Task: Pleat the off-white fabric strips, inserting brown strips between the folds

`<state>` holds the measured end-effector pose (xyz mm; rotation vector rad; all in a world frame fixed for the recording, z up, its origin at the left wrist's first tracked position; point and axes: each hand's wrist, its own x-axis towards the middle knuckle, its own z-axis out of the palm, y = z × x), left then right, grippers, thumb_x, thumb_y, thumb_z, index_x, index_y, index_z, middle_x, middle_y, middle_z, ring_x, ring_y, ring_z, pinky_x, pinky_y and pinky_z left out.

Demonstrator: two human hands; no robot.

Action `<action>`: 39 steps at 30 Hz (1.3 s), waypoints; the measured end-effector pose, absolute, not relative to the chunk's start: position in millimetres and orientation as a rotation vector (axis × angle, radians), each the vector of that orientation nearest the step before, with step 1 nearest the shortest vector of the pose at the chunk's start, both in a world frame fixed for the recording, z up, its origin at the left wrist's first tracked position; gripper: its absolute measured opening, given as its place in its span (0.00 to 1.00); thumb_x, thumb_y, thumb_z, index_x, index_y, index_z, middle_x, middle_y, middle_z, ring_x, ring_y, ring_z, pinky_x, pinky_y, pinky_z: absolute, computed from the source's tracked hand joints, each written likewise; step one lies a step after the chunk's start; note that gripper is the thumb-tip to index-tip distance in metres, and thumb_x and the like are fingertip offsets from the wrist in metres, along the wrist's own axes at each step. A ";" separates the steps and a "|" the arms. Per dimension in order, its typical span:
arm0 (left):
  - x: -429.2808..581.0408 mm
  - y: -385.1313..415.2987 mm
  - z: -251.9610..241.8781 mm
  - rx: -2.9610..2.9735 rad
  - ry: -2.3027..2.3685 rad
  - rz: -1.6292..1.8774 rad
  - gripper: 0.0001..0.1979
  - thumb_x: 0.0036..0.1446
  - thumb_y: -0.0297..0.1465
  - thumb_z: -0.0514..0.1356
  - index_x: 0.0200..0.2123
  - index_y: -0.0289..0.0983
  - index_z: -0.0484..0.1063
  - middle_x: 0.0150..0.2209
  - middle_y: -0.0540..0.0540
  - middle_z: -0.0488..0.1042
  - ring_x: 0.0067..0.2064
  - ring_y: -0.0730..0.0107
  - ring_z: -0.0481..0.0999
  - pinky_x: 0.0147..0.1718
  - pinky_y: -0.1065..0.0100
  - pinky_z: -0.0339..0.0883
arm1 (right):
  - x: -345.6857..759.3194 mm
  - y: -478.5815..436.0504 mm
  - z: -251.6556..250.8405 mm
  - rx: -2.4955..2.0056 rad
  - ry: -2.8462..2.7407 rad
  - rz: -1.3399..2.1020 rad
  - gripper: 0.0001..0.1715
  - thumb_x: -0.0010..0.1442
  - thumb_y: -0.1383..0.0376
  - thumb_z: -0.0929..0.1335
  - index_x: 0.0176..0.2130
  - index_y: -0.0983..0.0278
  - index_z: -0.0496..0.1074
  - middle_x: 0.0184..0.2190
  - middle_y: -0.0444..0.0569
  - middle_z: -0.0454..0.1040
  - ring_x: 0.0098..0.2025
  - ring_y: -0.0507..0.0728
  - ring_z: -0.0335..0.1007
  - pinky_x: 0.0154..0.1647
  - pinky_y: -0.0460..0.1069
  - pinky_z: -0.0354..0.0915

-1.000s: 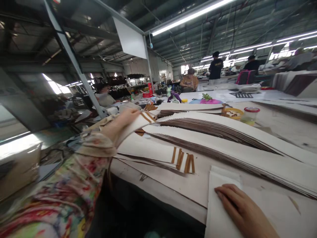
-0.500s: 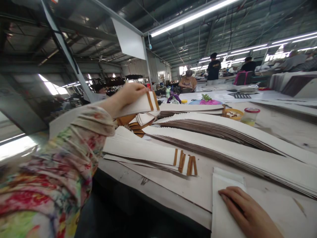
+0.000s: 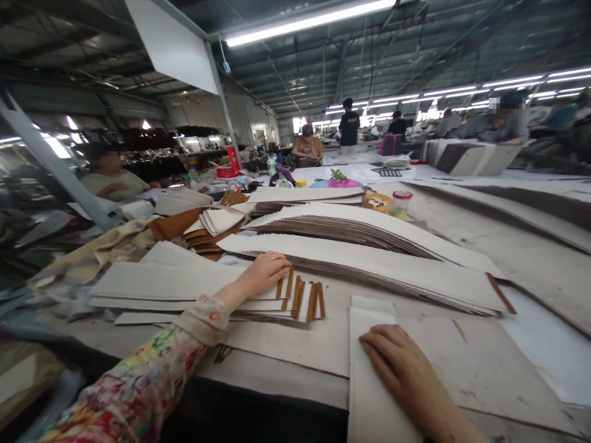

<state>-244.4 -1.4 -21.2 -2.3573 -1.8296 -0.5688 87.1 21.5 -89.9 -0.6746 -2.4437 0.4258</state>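
Observation:
In the head view, my left hand [image 3: 263, 274] is at the brown-tipped end of a white strip [image 3: 170, 280], its fingers closed on the edge. That strip lies over a fanned pile of similar strips whose brown ends [image 3: 299, 298] show to the right of the hand. My right hand [image 3: 401, 360] rests on a pale folded or stacked strip [image 3: 362, 381] near the table's front edge. Its fingers lie lightly bent across the surface, gripping nothing. Whether that piece has several layers I cannot tell.
Two long fanned stacks of white strips [image 3: 369, 261] curve across the table behind my hands. Brown and white pieces [image 3: 217, 221] lie at the back left. Beyond stand a yellow bowl [image 3: 377, 202] and a red-lidded jar [image 3: 401, 204]. Other people work farther off.
My left hand has brought the raised white strip down onto the brown-ended pile. The view has turned to the right. My right hand stays on its pale strip.

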 end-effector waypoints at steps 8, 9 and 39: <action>-115.1 14.0 -24.0 -2.747 -1.568 -0.760 0.10 0.59 0.28 0.50 0.41 0.36 0.68 0.40 0.46 0.69 0.43 0.69 0.67 0.45 0.68 0.61 | 88.5 4.5 -82.3 -0.728 -2.449 0.363 0.09 0.59 0.70 0.60 0.38 0.62 0.67 0.35 0.49 0.68 0.39 0.57 0.64 0.40 0.54 0.63; -102.6 16.2 -27.7 -2.766 -1.546 -0.764 0.10 0.58 0.28 0.51 0.41 0.35 0.68 0.40 0.45 0.69 0.43 0.68 0.67 0.45 0.68 0.61 | 90.4 1.3 -83.2 -0.724 -2.444 0.377 0.09 0.59 0.70 0.60 0.38 0.62 0.67 0.35 0.49 0.68 0.39 0.57 0.63 0.40 0.54 0.62; -76.9 16.0 -64.0 -2.836 -1.689 -0.680 0.19 0.51 0.41 0.59 0.44 0.38 0.63 0.43 0.46 0.66 0.46 0.62 0.63 0.45 0.63 0.58 | 116.9 44.3 -79.6 -1.211 -2.267 0.489 0.07 0.57 0.64 0.62 0.33 0.62 0.69 0.32 0.48 0.69 0.38 0.57 0.64 0.40 0.53 0.61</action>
